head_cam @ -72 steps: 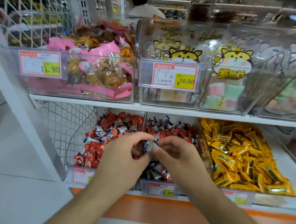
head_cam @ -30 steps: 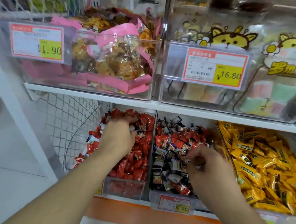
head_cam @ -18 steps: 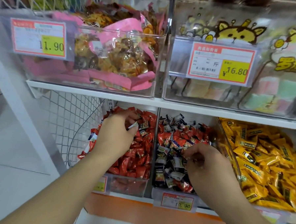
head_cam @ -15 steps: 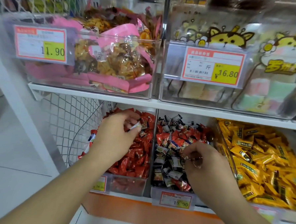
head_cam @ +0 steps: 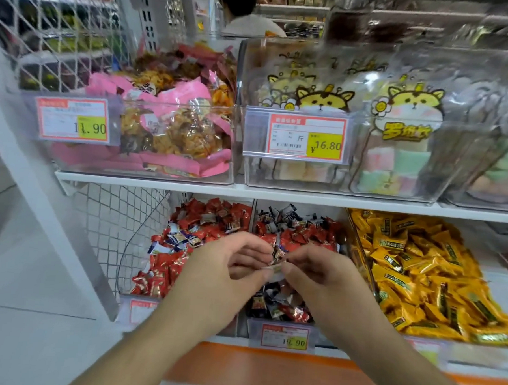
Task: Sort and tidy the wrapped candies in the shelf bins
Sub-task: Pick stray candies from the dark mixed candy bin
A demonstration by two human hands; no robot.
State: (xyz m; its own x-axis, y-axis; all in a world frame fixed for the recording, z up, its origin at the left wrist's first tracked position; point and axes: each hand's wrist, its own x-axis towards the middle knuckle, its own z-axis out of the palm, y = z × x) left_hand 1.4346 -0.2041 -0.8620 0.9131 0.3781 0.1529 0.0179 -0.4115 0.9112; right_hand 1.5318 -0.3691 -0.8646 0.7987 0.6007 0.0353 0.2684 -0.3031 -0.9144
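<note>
The white shelf [head_cam: 276,190] carries clear bins on two levels. On the lower level, left to right, stand the red-candy bin [head_cam: 207,219], the middle bin [head_cam: 301,227] holding a mix of dark and red wrapped pieces, and the yellow-candy bin [head_cam: 425,269]. A price tag [head_cam: 285,336] is clipped to the front of the middle bin.

My left hand [head_cam: 222,274] and right hand [head_cam: 320,276] meet in front of the middle bin, above its contents. Both have fingers curled inward, and thumb and forefinger of each pinch the same small wrapped candy [head_cam: 276,256], one hand on each side of it. I cannot tell whether either hand conceals further pieces.

Handling judgement: the candy should be very light, with a firm core inside a thin, crinkly, slippery film. The wrapper ends are loose and will flex or slide if pinched alone. Take hold across the body of the piece, not the end flaps, using light fingertip pressure. Dropped pieces would be hard to recover among the mixed contents below.
</note>
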